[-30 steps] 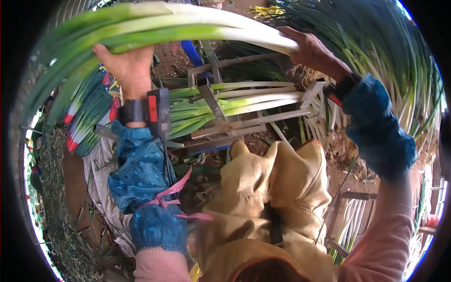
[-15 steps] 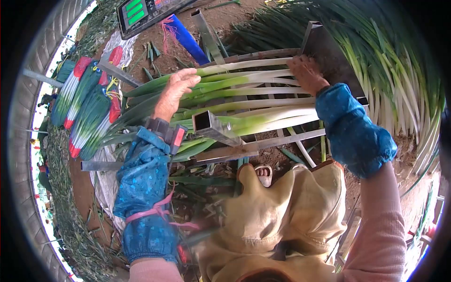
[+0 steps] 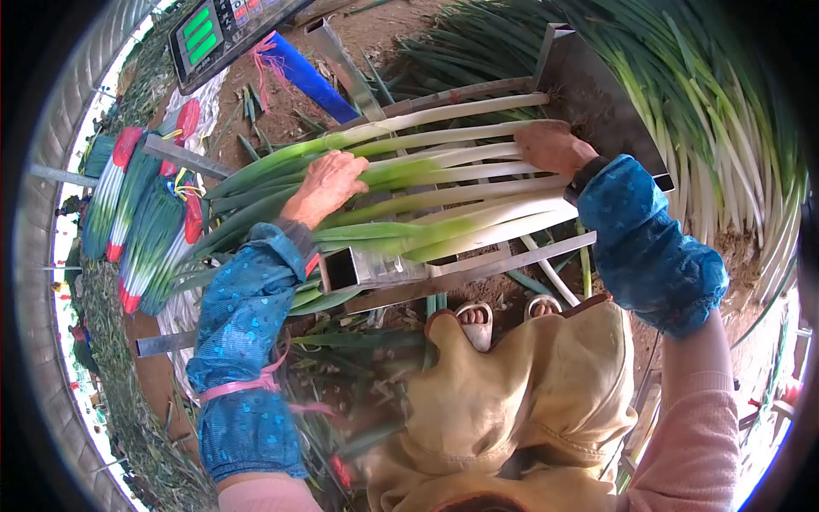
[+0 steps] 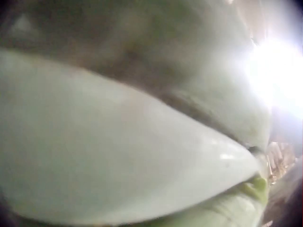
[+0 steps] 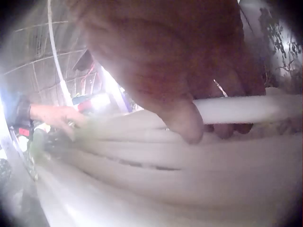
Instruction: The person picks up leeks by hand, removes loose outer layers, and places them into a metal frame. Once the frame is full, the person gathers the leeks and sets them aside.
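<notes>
Long leeks [image 3: 461,136] lie side by side across a metal frame, white ends to the right against an upright metal plate [image 3: 597,102]. My left hand [image 3: 328,186] rests on their green part, fingers slightly bent; the right wrist view shows this left hand [image 5: 57,116] from the side. At the white ends, my right hand [image 3: 553,147] lies over the stalks. Close up in the right wrist view, the thumb and fingers of my right hand [image 5: 189,71] are around one white stalk [image 5: 232,109]. Pale, blurred leek surfaces [image 4: 118,151] fill the left wrist view.
A scale display [image 3: 200,38] stands at top left beside a blue post [image 3: 311,81]. Bundled leeks with red wraps [image 3: 162,213] lie left. A large leek pile [image 3: 717,128] is at right. A square metal post [image 3: 367,269] rises at the frame's near side.
The leeks that both hands held raised now lie on the frame. My left hand has come down onto the green part; my right hand has moved slightly nearer the body.
</notes>
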Demonstrator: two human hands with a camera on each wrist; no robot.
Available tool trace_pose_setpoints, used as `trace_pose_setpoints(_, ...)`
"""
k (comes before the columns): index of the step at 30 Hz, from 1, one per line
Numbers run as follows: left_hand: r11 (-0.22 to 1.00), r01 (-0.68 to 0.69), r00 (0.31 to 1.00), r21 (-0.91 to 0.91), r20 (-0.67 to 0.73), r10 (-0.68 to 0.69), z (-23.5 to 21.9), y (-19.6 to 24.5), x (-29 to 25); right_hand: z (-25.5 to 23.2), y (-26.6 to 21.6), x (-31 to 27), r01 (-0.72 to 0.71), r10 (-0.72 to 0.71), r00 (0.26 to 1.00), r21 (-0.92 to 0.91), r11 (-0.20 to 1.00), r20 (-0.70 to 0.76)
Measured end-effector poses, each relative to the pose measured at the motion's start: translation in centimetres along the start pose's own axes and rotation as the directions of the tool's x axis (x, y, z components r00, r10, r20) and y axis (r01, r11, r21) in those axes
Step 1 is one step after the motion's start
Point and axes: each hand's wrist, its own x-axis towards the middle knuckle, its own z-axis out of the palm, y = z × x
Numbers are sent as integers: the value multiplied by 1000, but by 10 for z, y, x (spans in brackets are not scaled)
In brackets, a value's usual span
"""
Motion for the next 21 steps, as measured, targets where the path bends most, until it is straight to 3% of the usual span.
trace_pose_setpoints(3,999,-8,999,-45,47,10,-2,1,0,-3,-14,-14,9,-16,998,-111,994,-57)
trace_pose_setpoints(6,995,37,996,-94,85,-29,-1,-3,3,-4,-13,-11,107,-15,954,-291,951,300)
trace_pose_setpoints(9,992,67,990,-111,127,-53,-4,-2,4,3,-9,-19,258,-270,961,-150,955,-67)
trace_pose_setpoints(11,985,116,967,-132,242,-81,-4,-2,1,-1,-7,-19,243,-241,970,-83,967,27)
trace_pose_setpoints(12,991,90,980,-97,187,-70,0,2,-2,-4,-5,-18,231,-227,971,-52,972,69)
trace_pose_setpoints(13,996,60,990,-59,132,-52,9,5,-7,-14,-12,-15,120,-118,979,0,993,169)
trace_pose_setpoints(14,995,-9,1000,-104,-25,6,14,6,-11,-27,-25,-13,-1,-11,962,43,999,274)
trace_pose_setpoints(15,987,42,996,-154,78,-30,15,3,-8,-34,-33,-13,-124,88,920,70,990,382)
trace_pose_setpoints(17,956,164,955,-242,283,-92,4,6,5,7,-19,-20,-14,16,993,-16,1000,114)
trace_pose_setpoints(18,943,170,949,-286,307,-78,6,5,7,21,-14,-23,33,-35,999,-73,997,-21)
trace_pose_setpoints(21,885,201,933,-420,358,-42,11,1,14,6,-18,-23,-136,145,982,-81,987,119)
